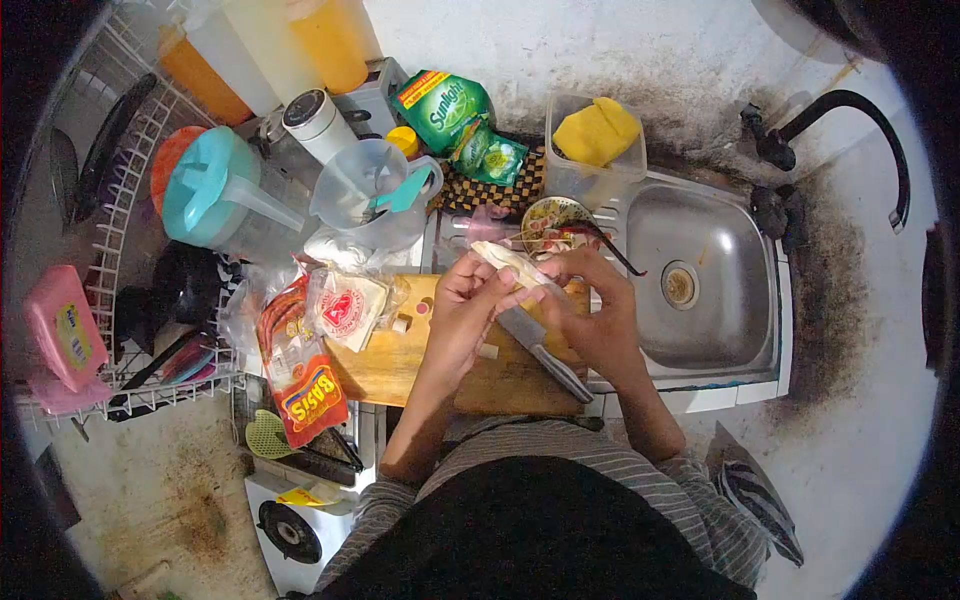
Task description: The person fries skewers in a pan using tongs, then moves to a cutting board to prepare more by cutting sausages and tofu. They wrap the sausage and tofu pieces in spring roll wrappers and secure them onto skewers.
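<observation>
Pinching pale roll (497, 257), perhaps pastry: both hands (470, 305) (598, 310) above wooden board (385, 368), beside steel sink (700, 335).

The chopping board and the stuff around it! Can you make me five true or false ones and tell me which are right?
1. The knife lies on the chopping board. True.
2. The left hand and right hand are both holding the knife. False: their fingers hold a pale piece.
3. The yellow thing is down inside the sink. False: it rests at the top of the clear tub beside the sink.
4. The big Sunlight pouch is red all over. False: it is mostly green.
5. The red BASIS packet is by the board's end away from the sink. True.
</observation>
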### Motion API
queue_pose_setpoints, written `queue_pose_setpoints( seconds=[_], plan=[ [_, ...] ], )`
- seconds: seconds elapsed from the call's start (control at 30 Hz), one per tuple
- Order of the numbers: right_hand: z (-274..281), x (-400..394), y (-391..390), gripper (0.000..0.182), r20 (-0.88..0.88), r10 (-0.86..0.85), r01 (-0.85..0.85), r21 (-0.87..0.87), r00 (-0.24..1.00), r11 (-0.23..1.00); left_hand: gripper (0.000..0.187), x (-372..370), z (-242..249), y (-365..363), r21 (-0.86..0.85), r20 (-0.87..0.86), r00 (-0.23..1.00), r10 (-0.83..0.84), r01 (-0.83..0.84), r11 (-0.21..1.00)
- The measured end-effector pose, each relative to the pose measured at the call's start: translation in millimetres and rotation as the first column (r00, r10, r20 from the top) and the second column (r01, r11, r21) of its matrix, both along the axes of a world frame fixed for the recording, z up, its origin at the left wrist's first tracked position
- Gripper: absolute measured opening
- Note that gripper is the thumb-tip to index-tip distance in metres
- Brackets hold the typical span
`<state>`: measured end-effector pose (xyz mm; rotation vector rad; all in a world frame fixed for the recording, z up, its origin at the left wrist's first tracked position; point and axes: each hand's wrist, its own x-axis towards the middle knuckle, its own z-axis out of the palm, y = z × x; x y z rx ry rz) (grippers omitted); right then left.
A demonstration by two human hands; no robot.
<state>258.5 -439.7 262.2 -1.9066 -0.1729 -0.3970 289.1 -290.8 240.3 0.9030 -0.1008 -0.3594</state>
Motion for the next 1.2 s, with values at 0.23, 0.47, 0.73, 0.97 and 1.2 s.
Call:
queue_pose_setpoints(
  seconds=[0.23,0.47,0.73,0.97,1.2],
  plan=[
    [-1.6,-4.5,-8.9,0.027,-0.128,0.114,-0.093,0.161,0.985,0.983,0.021,1.5,2.2,1.6,-0.006,-0.047,0.998,0.046,-0.046,0.999],
    [2.5,-8.8,-7.4,0.029,0.01,0.137,-0.136,0.182,0.991,0.974,0.021,5.3,-1.8,4.3,-0.004,-0.038,0.995,0.088,-0.088,0.996],
    [-9.3,-5.2,-5.2,0.025,0.002,0.1,-0.1,0.139,0.995,0.985,0.023,1.8,2.2,4.2,0.03,-0.019,0.998,0.059,-0.058,0.998],
    [-3.1,-8.2,-9.1,0.026,-0.113,0.201,-0.158,0.305,0.973,0.939,0.026,0.9,2.5,7.3,-0.069,-0.044,0.999,0.025,-0.028,0.997],
    [-1.6,-9.0,-15.6,0.029,-0.125,0.28,-0.229,0.316,0.952,0.921,0.025,-0.3,1.0,6.1,0.006,-0.033,0.998,0.047,-0.047,0.999]
  ],
)
